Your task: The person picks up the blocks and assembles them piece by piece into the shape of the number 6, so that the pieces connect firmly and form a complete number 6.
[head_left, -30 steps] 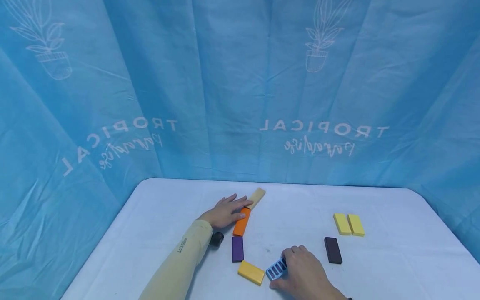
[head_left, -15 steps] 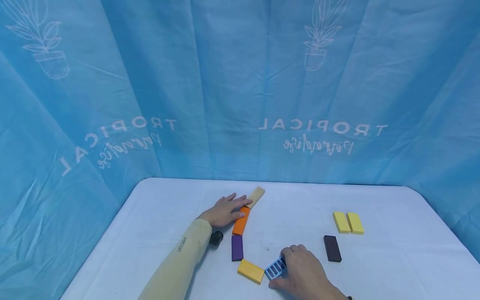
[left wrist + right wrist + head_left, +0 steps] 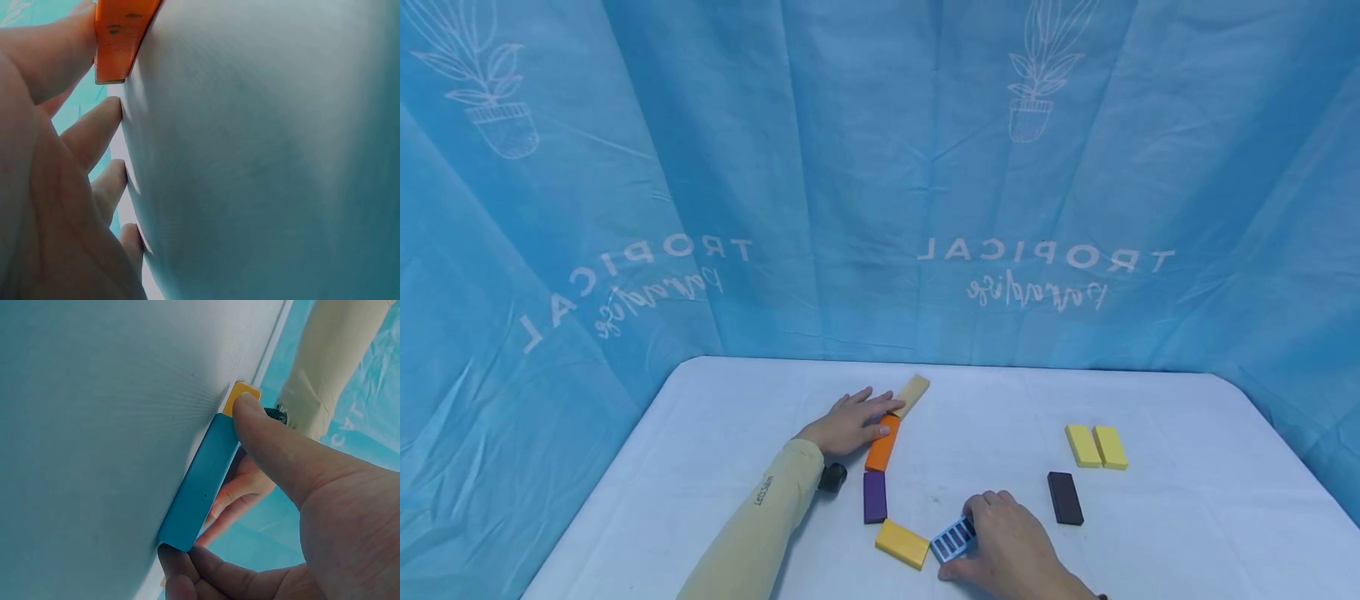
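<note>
Blue block (image 3: 951,540) is lying on the tabletop (image 3: 737,400), corner possibly touching yellow block (image 3: 902,544), right grip (image 3: 1006,540) pinching it. Left grip (image 3: 844,423) is resting spread at orange block (image 3: 882,451). Probably aligning; next move's calling for clean release.

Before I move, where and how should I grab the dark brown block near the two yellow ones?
I'd grip the dark brown block midway along its long sides, from above, with your right hand, the nearer one. It lies flat, its length pointing mostly away from you, so its narrow width should suit a pinch, clear of the yellow blocks.
</note>
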Demonstrator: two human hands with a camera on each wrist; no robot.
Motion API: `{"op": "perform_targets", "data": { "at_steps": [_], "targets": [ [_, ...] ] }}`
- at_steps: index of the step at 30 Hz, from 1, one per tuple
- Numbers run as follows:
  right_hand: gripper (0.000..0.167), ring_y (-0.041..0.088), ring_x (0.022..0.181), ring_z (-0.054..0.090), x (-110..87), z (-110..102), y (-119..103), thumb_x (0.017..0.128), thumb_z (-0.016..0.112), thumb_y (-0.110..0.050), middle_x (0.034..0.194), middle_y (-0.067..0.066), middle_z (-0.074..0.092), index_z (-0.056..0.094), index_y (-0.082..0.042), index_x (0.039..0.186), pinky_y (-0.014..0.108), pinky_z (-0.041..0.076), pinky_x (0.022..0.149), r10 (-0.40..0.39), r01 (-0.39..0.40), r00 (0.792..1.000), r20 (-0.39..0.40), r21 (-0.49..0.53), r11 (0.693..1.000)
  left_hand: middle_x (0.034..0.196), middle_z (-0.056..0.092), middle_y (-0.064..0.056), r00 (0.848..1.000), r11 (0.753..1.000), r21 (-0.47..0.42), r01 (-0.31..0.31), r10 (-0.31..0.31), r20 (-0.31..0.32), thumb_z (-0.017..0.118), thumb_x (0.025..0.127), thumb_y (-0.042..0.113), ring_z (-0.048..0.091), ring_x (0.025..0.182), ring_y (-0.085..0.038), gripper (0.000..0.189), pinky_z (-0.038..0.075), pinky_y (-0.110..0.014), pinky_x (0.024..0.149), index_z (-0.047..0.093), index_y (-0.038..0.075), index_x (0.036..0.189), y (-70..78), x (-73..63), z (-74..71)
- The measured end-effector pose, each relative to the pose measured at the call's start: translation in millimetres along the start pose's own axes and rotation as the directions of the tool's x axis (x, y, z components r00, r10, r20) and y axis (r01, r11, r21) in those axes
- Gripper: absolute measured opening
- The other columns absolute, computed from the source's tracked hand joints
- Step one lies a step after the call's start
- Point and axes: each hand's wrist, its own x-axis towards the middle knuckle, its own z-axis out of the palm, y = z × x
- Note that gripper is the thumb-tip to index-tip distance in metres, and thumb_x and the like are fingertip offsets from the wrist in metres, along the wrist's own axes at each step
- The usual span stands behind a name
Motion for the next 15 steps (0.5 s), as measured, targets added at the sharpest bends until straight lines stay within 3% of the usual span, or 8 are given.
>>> {"op": "perform_targets", "data": {
  "at_steps": [15],
  "targets": [
    [0.080,0.018,0.080,0.049,1.9,0.7,-0.9,0.058,0.086,-0.067,0.087,0.001,0.057,0.068,-0.008,0.110,0.036,0.051,0.076,0.032,-0.032,0.999,0.011,0.013,0.999,0.163,0.032,0.000,1.000,1.000,0.005,0.001,-0.001,-0.005,0.052,0.105,0.034,0.014,0.153,-0.033,0.049,0.007,-0.056,0.122,0.044,0.029,0.154,-1.5,0.3,0.6]
  ]
}}
